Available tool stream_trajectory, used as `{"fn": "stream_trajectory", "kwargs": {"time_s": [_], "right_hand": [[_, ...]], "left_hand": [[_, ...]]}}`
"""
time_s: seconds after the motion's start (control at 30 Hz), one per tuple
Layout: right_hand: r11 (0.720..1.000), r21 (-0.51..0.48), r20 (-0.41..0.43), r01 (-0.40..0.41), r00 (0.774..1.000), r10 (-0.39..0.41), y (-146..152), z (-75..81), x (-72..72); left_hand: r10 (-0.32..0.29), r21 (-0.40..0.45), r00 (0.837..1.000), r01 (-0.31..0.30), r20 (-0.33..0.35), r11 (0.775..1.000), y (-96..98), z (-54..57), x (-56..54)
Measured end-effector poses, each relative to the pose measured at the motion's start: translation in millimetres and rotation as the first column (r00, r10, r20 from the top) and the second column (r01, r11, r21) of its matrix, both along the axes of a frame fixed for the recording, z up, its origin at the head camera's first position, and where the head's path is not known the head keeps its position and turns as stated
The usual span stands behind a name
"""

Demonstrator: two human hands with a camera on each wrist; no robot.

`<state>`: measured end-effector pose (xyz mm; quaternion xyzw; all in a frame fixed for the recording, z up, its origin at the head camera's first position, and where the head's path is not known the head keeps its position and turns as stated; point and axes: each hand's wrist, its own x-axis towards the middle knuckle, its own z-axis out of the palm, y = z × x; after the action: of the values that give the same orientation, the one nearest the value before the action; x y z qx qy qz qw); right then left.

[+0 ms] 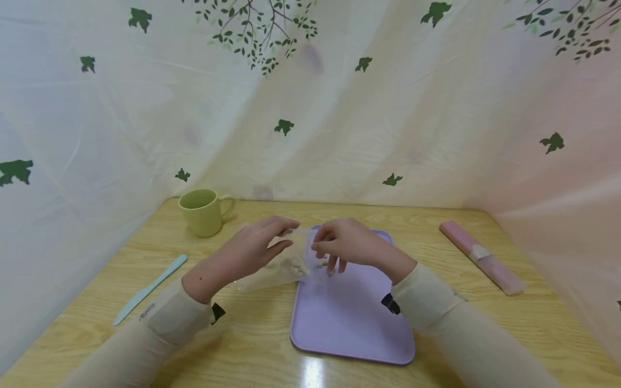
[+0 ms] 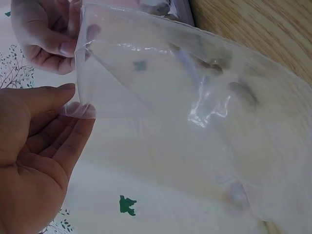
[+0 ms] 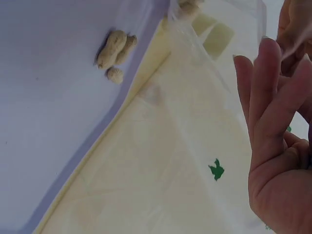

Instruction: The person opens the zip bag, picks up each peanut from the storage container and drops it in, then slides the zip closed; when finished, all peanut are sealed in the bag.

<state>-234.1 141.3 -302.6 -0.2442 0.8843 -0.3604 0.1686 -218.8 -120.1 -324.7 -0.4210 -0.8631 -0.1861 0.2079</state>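
A clear plastic bag stretches between my hands above the left edge of a purple tray. My left hand holds the bag's edge near a corner, fingertips showing through the film. Farther along that edge, my right hand pinches the plastic between thumb and finger, its other fingers spread. Peanuts lie inside the bag, blurred by the film. A few more peanuts rest on the tray below my right hand. The exact contact of the right thumb is hidden in the right wrist view.
A yellow-green mug stands at the back left. Nearer, on the left, lies a light blue knife. A long pink package lies at the right. A patterned curtain hangs behind the wooden table.
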Motion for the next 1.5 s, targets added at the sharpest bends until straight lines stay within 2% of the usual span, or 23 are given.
{"fn": "stream_trajectory", "kwargs": {"time_s": [0.23,0.63,0.87,1.0,1.2,1.5], "right_hand": [[0.996,0.071,-0.012,0.059,0.998,-0.058,19,1.6,-13.8],[0.989,0.094,0.068,0.116,0.99,-0.123,26,-26.7,-50.9],[0.986,0.138,0.073,0.093,0.992,-0.104,14,-44.2,-68.4],[0.983,0.164,0.071,0.086,0.993,-0.098,5,-49.8,-72.8],[0.979,0.188,0.113,0.081,0.988,-0.103,-5,-57.6,-76.1],[0.977,0.199,0.127,0.074,0.987,-0.101,-9,-56.2,-73.9]], "left_hand": [[0.001,0.001,1.0,-0.001,-0.007,1.0,-1.4,0.5,-1.7],[0.007,0.001,1.0,-0.007,-0.004,1.0,-0.9,-0.3,0.0],[0.005,0.001,1.0,-0.005,-0.01,1.0,-0.7,-1.2,1.0],[-0.005,0.006,1.0,0.005,-0.007,1.0,0.3,-0.1,1.6],[-0.001,0.0,1.0,0.001,0.001,1.0,0.5,-0.3,1.4],[0.004,0.005,1.0,-0.004,0.01,1.0,-0.7,-0.7,1.4]]}}
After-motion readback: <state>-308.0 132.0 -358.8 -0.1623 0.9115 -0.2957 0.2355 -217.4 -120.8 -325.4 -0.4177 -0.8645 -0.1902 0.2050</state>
